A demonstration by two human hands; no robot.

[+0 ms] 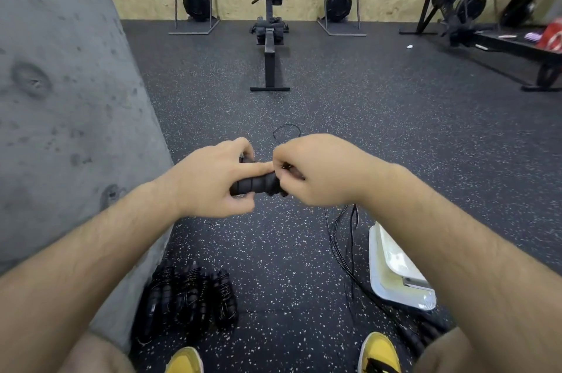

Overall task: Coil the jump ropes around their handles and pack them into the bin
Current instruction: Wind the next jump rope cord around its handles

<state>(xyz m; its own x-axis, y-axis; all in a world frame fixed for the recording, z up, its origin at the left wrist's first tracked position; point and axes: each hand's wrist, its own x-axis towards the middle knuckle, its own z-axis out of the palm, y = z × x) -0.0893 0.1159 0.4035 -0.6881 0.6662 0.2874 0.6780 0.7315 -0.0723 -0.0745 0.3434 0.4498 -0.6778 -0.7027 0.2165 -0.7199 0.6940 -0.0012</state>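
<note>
In front of me my left hand [214,179] grips the black ribbed handles [257,184] of a jump rope, held level. Right beside it, my right hand [316,170] pinches the thin black rope at the handles' right end. A small loop of rope [286,130] shows above my hands, and loose strands [343,238] hang down to the floor under my right wrist. Several coiled jump ropes [188,296] lie in a pile on the floor at lower left. A white bin [392,269] stands at lower right, partly hidden by my right forearm.
A grey concrete wall [60,99] rises close on my left. Ahead, a rowing machine [270,38] lies on the speckled rubber floor, with more machines along the wooden back wall and at far right. My yellow shoes [380,353] are at the bottom edge.
</note>
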